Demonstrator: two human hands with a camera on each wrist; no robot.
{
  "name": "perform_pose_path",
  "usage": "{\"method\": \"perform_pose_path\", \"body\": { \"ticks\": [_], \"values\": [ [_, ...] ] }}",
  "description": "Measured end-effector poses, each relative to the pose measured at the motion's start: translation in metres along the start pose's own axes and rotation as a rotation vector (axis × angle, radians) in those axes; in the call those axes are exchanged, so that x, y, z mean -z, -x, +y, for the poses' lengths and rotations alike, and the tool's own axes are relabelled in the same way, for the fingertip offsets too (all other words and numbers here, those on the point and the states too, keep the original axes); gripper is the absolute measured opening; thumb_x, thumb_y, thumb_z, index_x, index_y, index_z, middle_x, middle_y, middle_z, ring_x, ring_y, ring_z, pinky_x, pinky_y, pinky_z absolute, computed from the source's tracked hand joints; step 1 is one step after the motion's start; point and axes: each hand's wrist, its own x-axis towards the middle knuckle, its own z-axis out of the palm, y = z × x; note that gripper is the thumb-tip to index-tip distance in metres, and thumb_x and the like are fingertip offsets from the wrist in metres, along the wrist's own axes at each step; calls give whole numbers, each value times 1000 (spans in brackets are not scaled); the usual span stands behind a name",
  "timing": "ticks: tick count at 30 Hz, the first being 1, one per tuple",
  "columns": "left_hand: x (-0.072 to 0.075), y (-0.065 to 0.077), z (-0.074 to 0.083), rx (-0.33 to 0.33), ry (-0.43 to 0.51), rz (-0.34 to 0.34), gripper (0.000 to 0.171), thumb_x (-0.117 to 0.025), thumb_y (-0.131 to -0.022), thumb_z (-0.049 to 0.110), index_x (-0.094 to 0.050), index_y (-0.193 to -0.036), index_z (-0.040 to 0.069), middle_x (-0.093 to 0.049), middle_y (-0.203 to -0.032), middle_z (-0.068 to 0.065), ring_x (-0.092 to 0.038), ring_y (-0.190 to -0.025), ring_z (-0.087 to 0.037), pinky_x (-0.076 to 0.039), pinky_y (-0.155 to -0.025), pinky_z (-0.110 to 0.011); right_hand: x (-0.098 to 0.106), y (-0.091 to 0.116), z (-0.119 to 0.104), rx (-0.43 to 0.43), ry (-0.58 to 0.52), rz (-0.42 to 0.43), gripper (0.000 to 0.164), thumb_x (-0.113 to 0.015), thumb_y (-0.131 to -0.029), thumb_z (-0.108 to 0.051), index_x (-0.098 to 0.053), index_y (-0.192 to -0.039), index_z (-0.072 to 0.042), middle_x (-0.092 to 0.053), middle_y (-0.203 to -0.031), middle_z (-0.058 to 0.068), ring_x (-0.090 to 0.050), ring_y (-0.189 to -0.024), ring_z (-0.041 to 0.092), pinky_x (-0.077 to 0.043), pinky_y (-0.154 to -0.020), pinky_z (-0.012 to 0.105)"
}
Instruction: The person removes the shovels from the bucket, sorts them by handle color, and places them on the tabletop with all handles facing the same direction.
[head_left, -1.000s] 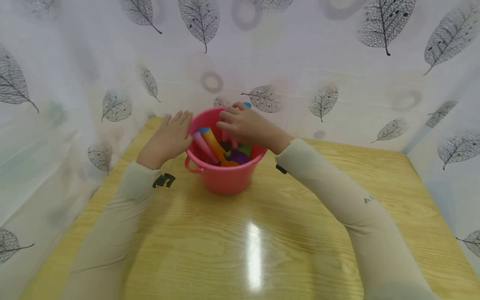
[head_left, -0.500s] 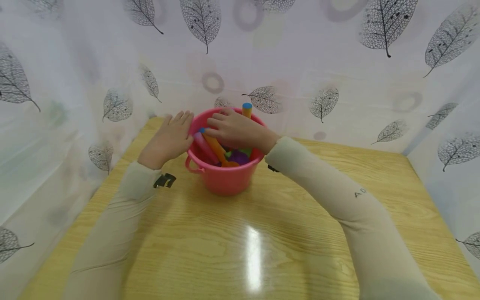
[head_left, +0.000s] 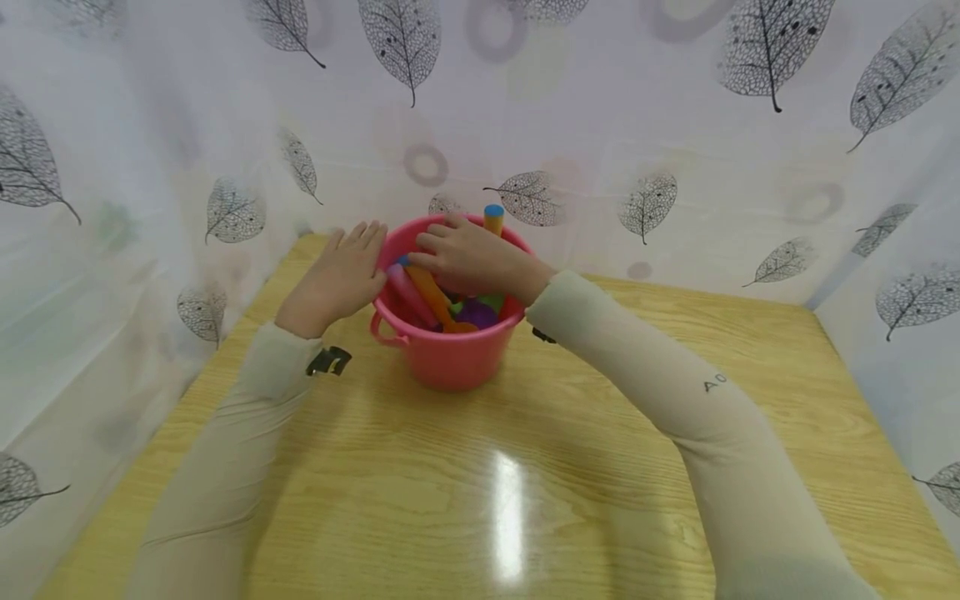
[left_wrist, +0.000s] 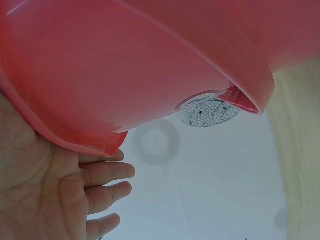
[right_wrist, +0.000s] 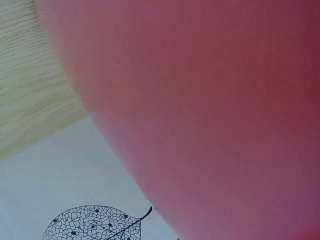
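Observation:
A pink bucket [head_left: 453,362] stands on the table with several toy-like plastic things inside. My left hand [head_left: 333,279] rests against its left rim, fingers straight; the left wrist view has the palm right at the rim [left_wrist: 55,142]. Over the bucket's mouth, my right hand [head_left: 472,258] reaches in from the right, its fingers bent down, and I cannot tell whether they hold anything. Below it lie an orange blue-ended stick [head_left: 427,292], a pink-purple stick [head_left: 408,293] and a round purple piece [head_left: 480,313]. Another blue-topped stick [head_left: 493,218] sticks up behind the hand.
The wooden table [head_left: 420,483] spreads out in front of the bucket. A white leaf-printed curtain [head_left: 585,125] encloses the back and both sides. A side handle [head_left: 386,333] juts from the bucket's left. The bucket's wall [right_wrist: 200,110] fills most of the right wrist view.
My right hand has shifted left and slightly lower over the bucket, uncovering the upright blue-topped stick. The pink piece seen under its fingers earlier is now hidden. My left hand has stayed put.

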Motion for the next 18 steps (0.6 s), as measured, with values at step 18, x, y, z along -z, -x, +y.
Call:
{"method": "perform_pose_path", "body": {
  "ticks": [18],
  "values": [
    [0, 0, 0, 10, 23, -13, 63, -33, -96, 21, -11, -148, -7, -13, -155, -24, -9, -145, -40, -5, -118, -55, 15, 16, 2, 11, -104, 29, 32, -56, -88, -19, -61, -118, -9, -66, -117, 9, -59, -111, 26, -43, -103, 39]
  ]
}}
